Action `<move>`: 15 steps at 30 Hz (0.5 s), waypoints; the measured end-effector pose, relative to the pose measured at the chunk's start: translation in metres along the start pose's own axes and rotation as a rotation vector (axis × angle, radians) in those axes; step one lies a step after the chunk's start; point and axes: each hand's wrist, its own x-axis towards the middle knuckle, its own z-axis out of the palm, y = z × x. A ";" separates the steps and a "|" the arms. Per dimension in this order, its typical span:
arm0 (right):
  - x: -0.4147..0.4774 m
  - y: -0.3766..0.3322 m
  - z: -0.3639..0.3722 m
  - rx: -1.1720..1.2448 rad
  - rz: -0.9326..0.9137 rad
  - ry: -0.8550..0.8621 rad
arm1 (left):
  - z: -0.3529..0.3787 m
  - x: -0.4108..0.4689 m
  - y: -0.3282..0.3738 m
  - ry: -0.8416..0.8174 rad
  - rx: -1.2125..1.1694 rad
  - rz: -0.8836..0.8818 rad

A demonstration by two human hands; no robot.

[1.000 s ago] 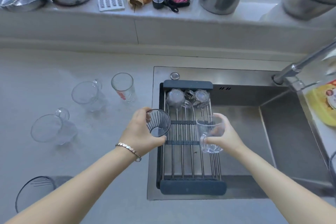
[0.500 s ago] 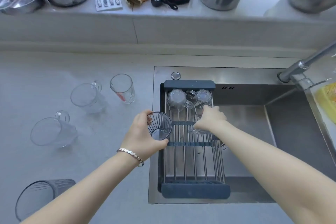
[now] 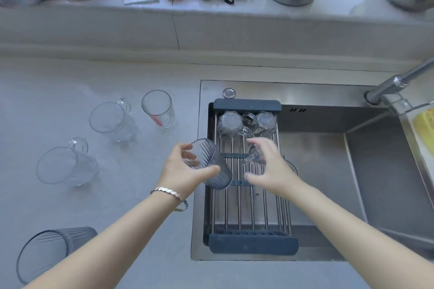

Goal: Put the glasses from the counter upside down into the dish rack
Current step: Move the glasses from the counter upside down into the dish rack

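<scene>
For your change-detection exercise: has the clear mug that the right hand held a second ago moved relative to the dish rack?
Yes. The clear mug has gone from upright above the rack's middle bars to lying farther back on the dish rack, near the two glasses already there, under the right hand.

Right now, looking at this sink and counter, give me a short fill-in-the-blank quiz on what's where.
1. The left hand holds a dark ribbed glass over the ____ edge of the dish rack.
2. The dish rack sits across the ____.
3. On the counter, the tumbler with red print stands ____.
4. The bracelet is on the ____ wrist.

Missing words: left; sink; upright; left
</scene>
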 end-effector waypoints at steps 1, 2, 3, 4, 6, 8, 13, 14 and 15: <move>-0.011 -0.006 0.001 0.081 -0.011 -0.117 | 0.003 0.000 0.002 -0.039 -0.128 -0.088; -0.019 -0.009 0.003 0.137 -0.022 -0.162 | 0.006 -0.001 0.003 -0.095 -0.255 -0.182; -0.025 -0.010 0.006 0.174 -0.040 -0.139 | 0.009 -0.002 0.004 -0.161 -0.366 -0.265; -0.028 -0.010 0.008 0.187 -0.064 -0.071 | 0.013 -0.003 0.005 -0.228 -0.454 -0.322; -0.031 -0.010 0.010 0.172 -0.102 0.074 | 0.018 -0.004 0.006 -0.326 -0.551 -0.376; -0.028 -0.014 0.006 0.109 -0.117 0.150 | 0.020 -0.001 0.008 -0.341 -0.522 -0.403; 0.007 -0.024 -0.007 -0.258 -0.015 0.181 | 0.012 0.009 -0.006 -0.180 0.094 -0.146; 0.016 -0.025 -0.007 -0.344 0.018 0.159 | 0.007 0.008 -0.009 -0.170 0.171 -0.082; 0.025 -0.027 -0.005 -0.424 0.049 0.125 | 0.002 0.008 -0.013 -0.164 0.225 -0.038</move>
